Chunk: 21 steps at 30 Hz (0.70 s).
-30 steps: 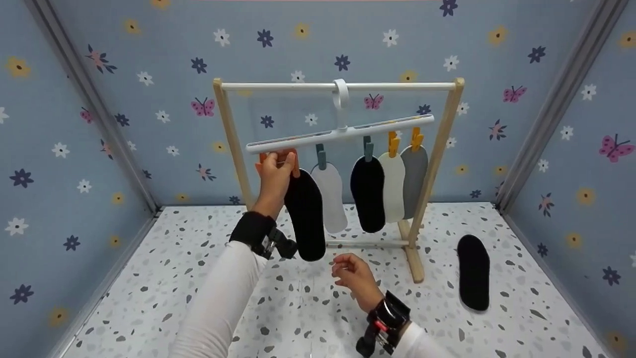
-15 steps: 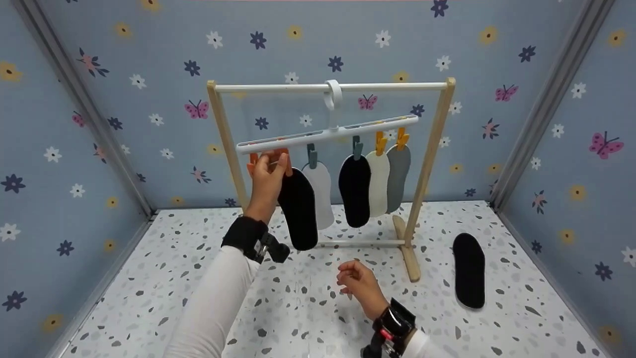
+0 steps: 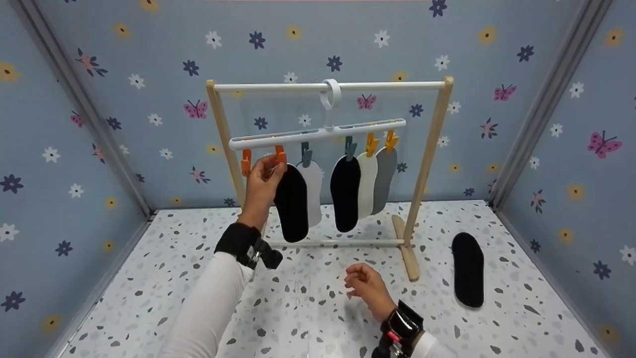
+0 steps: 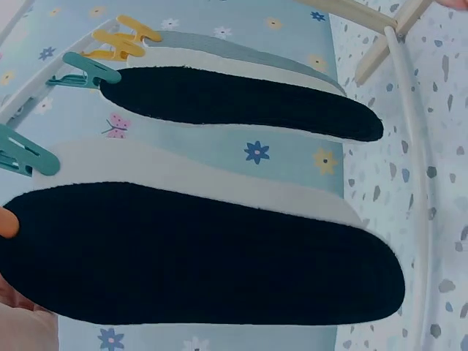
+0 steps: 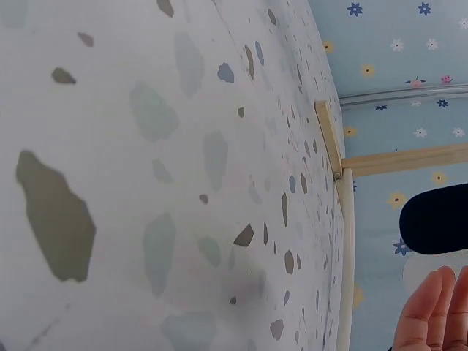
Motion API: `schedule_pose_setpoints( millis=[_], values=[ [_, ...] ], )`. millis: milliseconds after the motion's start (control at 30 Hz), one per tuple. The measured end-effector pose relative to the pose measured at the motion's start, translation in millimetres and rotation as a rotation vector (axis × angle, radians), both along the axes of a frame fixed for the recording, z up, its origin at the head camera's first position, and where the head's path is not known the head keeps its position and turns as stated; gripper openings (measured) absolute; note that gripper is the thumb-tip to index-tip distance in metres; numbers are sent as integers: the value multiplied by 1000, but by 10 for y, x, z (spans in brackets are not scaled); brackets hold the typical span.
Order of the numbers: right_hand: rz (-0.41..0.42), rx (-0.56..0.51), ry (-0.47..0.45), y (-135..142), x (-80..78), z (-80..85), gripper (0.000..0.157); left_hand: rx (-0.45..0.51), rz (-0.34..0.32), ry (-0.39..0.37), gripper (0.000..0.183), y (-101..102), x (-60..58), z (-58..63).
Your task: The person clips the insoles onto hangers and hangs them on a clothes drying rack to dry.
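Observation:
My left hand [image 3: 262, 186] is at the heel end of the front black insole [image 3: 293, 209], just below its orange clothespin [image 3: 280, 154]. Its fingers are loosely bent, apart from the clothespin; whether they touch the insole's edge is unclear. That insole hangs from a white clip hanger [image 3: 283, 138]. In the left wrist view the clothespin's orange tip [image 4: 7, 223] overlaps the insole, and part of my hand shows below. My right hand [image 3: 370, 291] hovers low over the floor, fingers relaxed, holding nothing.
The hanger hooks over a wooden rack [image 3: 435, 134]. A white insole [image 3: 313, 189], second black insole [image 3: 345, 194], cream insole [image 3: 367, 186] and grey insole [image 3: 385, 179] hang along it. Another orange clothespin [image 3: 246, 163] hangs far left. A loose black insole [image 3: 468, 271] lies right.
My left hand has let go of the orange clothespin and dropped slightly below it. The hanger has turned and swung back with its insoles. My right hand has drifted slightly right and down.

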State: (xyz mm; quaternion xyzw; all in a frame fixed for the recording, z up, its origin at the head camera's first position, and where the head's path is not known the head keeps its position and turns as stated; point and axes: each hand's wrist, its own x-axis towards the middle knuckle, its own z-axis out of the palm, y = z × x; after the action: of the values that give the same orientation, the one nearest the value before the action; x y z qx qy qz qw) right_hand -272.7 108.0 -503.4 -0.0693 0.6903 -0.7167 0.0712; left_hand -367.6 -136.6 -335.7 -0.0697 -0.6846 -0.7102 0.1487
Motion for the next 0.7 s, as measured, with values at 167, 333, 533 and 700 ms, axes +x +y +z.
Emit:
schedule_pose_setpoints(
  millis=[167,333,533,700],
  values=[
    [-35,25,16,80,-2,14,24,-22,24,-17,43,-65,11,-60],
    [-53,16,18,162,-9,9,23,-34,16,-39,42,-123,41,-127],
    [-73,63,40,295,-35,-56,19,-43,42,-75,43,-184,93,-154],
    [-109,85,23,417,-59,-97,21,-30,49,-79,45,-263,125,-183]
  ],
)
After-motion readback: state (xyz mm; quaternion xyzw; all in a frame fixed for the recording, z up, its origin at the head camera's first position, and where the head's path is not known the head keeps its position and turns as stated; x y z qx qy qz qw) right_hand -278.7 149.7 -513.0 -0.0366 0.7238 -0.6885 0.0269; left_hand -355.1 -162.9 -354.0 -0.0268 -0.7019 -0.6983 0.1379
